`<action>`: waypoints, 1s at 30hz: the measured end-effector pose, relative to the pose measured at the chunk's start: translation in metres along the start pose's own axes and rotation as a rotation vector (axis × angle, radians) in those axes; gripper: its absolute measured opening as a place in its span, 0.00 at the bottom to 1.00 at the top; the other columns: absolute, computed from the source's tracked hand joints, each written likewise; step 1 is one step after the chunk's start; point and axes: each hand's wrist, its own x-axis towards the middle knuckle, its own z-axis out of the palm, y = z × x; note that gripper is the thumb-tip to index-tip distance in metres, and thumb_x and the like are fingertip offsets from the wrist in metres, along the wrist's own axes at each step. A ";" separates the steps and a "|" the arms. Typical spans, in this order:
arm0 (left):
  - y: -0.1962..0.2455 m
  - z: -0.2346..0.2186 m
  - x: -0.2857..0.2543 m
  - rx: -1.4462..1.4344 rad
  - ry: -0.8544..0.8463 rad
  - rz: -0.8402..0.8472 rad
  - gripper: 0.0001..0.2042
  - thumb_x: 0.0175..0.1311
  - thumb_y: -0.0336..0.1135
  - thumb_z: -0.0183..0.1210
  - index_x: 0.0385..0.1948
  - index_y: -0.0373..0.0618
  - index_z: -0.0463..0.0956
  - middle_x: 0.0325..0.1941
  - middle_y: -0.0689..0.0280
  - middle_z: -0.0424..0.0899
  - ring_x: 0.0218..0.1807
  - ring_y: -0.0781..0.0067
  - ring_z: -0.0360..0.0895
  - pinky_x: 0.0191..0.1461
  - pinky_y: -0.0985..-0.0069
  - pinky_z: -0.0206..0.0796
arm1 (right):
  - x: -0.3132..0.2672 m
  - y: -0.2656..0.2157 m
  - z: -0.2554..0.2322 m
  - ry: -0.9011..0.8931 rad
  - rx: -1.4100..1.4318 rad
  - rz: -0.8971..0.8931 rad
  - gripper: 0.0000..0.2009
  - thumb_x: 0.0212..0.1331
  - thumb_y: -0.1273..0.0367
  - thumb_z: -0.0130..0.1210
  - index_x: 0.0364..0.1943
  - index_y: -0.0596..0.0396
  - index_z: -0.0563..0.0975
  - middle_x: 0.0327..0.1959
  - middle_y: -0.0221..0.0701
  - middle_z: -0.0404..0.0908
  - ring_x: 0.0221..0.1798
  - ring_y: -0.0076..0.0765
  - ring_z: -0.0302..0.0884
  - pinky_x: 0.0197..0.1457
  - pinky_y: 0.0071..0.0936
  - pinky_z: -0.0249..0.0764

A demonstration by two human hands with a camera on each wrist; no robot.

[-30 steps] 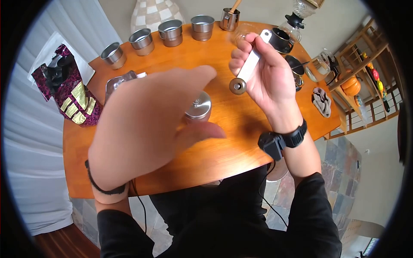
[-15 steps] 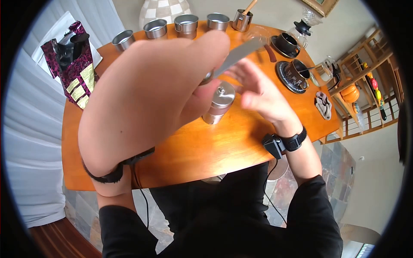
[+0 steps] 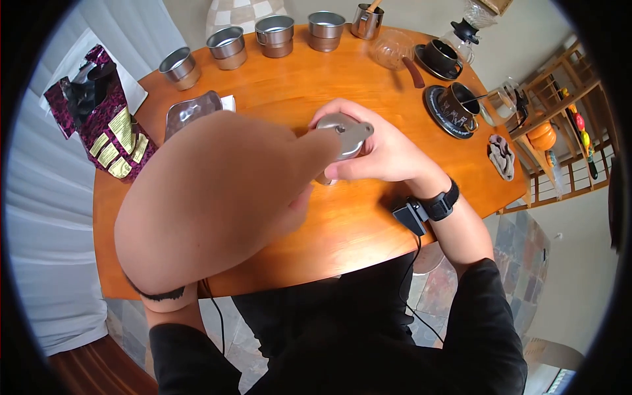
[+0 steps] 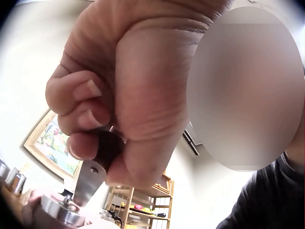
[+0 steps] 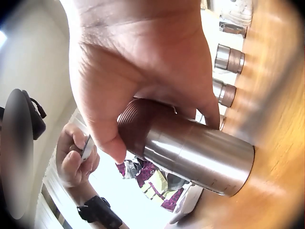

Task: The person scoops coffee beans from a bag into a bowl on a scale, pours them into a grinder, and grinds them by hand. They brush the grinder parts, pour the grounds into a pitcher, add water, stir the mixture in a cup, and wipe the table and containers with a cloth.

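A hand coffee grinder (image 5: 200,155), silver with a ribbed brown band, stands upright on the wooden table. My right hand (image 3: 385,148) grips it round its upper part, fingers on the far side and thumb on the near side. My left hand (image 3: 210,184), large and close to the head camera, pinches the dark knob (image 4: 108,149) of a flat metal crank handle (image 4: 89,181) between fingertips and thumb. The handle's holed end (image 3: 367,130) lies over the grinder's lid in the head view. In the left wrist view it overlaps the spindle on top.
Several metal cups (image 3: 275,36) line the far edge. A purple coffee bag (image 3: 112,135) and clear dish (image 3: 194,112) stand left. To the right are black cups on saucers (image 3: 449,125), a glass pot with brown handle (image 3: 393,51) and a folded cloth (image 3: 501,158).
The crank handle has passed from my right hand to my left and come over the grinder's top. My right hand, open half a second ago, now grips the grinder.
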 end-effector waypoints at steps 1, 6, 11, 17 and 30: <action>0.005 -0.006 0.004 0.082 -0.116 -0.006 0.07 0.51 0.30 0.62 0.28 0.47 0.71 0.19 0.61 0.73 0.23 0.54 0.73 0.28 0.62 0.62 | -0.001 0.000 -0.002 0.002 0.006 -0.002 0.22 0.52 0.80 0.67 0.51 0.56 0.71 0.36 0.26 0.78 0.33 0.22 0.78 0.36 0.22 0.76; 0.013 -0.008 0.008 0.139 -0.110 -0.006 0.08 0.48 0.29 0.63 0.26 0.48 0.72 0.18 0.62 0.73 0.22 0.55 0.73 0.26 0.63 0.62 | -0.003 0.002 -0.009 0.073 -0.157 0.006 0.29 0.44 0.81 0.69 0.54 0.53 0.72 0.49 0.27 0.79 0.53 0.24 0.76 0.54 0.26 0.77; 0.011 -0.022 0.007 -0.012 -0.228 -0.013 0.11 0.41 0.23 0.65 0.27 0.45 0.73 0.19 0.63 0.75 0.20 0.56 0.74 0.22 0.66 0.62 | -0.010 0.004 -0.007 0.116 -0.149 -0.032 0.29 0.45 0.81 0.70 0.54 0.53 0.72 0.50 0.26 0.79 0.52 0.23 0.76 0.56 0.25 0.76; 0.009 -0.015 0.010 0.005 -0.205 -0.060 0.11 0.43 0.22 0.64 0.26 0.43 0.71 0.19 0.62 0.76 0.21 0.56 0.75 0.23 0.66 0.63 | -0.010 0.005 -0.006 0.132 -0.118 -0.041 0.28 0.47 0.81 0.69 0.54 0.53 0.72 0.49 0.25 0.78 0.52 0.21 0.76 0.56 0.24 0.76; 0.008 -0.012 0.011 0.064 -0.235 -0.130 0.10 0.42 0.23 0.64 0.26 0.42 0.71 0.19 0.60 0.76 0.22 0.53 0.77 0.25 0.66 0.66 | -0.010 0.009 -0.003 0.177 -0.053 -0.098 0.23 0.50 0.74 0.71 0.49 0.53 0.73 0.40 0.22 0.77 0.42 0.16 0.74 0.46 0.18 0.73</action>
